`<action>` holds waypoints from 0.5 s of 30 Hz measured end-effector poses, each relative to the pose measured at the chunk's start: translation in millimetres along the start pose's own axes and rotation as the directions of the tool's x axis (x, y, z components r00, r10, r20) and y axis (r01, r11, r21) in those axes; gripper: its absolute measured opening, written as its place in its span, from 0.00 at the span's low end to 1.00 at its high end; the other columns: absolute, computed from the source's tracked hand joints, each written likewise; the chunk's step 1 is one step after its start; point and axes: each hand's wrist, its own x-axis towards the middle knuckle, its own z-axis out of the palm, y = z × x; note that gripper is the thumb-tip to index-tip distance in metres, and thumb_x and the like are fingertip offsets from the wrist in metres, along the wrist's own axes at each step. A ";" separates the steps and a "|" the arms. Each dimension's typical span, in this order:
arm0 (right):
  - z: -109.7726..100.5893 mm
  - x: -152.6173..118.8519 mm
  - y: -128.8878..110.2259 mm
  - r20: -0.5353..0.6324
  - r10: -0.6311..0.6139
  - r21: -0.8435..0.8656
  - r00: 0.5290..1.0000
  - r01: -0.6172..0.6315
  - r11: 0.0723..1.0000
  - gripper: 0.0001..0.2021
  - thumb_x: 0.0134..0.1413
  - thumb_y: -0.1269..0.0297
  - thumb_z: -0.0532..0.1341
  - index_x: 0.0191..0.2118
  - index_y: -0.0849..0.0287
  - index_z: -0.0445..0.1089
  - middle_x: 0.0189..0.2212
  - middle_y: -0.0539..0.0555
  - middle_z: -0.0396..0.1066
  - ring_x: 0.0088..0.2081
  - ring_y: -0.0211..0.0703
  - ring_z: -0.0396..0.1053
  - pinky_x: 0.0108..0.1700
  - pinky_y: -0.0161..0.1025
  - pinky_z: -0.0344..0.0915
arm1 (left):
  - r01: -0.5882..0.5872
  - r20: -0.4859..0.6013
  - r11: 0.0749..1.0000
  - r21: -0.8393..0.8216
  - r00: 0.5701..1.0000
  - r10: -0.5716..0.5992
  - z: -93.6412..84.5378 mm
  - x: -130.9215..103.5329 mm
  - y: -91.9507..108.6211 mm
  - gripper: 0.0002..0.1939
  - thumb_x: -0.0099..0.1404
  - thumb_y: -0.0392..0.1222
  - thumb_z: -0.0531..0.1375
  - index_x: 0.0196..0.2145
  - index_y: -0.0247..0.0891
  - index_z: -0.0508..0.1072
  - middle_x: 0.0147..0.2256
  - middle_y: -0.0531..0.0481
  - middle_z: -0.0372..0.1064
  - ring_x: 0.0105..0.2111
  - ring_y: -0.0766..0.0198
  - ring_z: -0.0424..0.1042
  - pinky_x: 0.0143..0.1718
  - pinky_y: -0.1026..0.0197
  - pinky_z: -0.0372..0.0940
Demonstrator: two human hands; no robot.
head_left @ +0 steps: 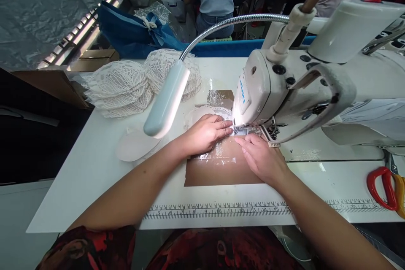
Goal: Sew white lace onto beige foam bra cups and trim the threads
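Note:
A white fabric piece with a scalloped lace edge (pixel 223 112) lies under the head of the white sewing machine (pixel 253 88). On the piece, just left of the presser foot (pixel 238 130), my left hand (pixel 207 133) rests palm down with its fingers stretched out. Close in front of the foot, my right hand (pixel 261 154) has its thumb and index finger together at the fabric's near edge. Both hands lie over a brown sheet (pixel 218 173) taped to the table. The needle point is hard to make out.
Stacks of white lace pieces (pixel 118 86) and pale cut pieces (pixel 139 143) lie left. A lamp (pixel 167 101) hangs over the table. A printed ruler (pixel 218 211) runs along the front edge; red-handled scissors (pixel 382 187) lie right. People sit beyond a blue cloth (pixel 126 33).

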 end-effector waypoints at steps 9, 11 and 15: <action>-1.5 -2.0 0.6 -0.071 -0.058 -0.019 0.996 0.057 0.998 0.20 0.61 0.70 0.52 0.57 0.54 0.68 0.39 0.57 0.74 0.42 0.49 0.67 0.38 0.40 0.63 | 0.138 0.085 0.990 0.013 0.987 -0.138 -21.1 -6.6 26.7 0.17 0.69 0.39 0.52 0.52 0.32 0.72 0.51 0.40 0.70 0.42 0.54 0.69 0.42 0.54 0.66; -3.1 -1.6 -0.1 -0.085 -0.108 -0.034 0.991 0.105 0.994 0.19 0.61 0.71 0.51 0.54 0.55 0.70 0.38 0.56 0.75 0.40 0.47 0.68 0.36 0.39 0.62 | 0.138 0.085 0.990 -0.039 0.987 -0.135 -22.9 -7.9 31.6 0.17 0.70 0.40 0.52 0.51 0.32 0.72 0.51 0.41 0.71 0.43 0.56 0.71 0.44 0.56 0.67; -4.4 -0.3 -1.5 -0.101 -0.183 -0.069 0.978 0.177 0.982 0.17 0.59 0.73 0.52 0.49 0.57 0.73 0.35 0.55 0.75 0.36 0.45 0.67 0.33 0.37 0.60 | 0.141 0.016 0.988 -0.065 0.990 -0.140 -15.4 -7.5 32.9 0.17 0.71 0.39 0.51 0.50 0.32 0.73 0.51 0.43 0.72 0.43 0.57 0.71 0.44 0.57 0.68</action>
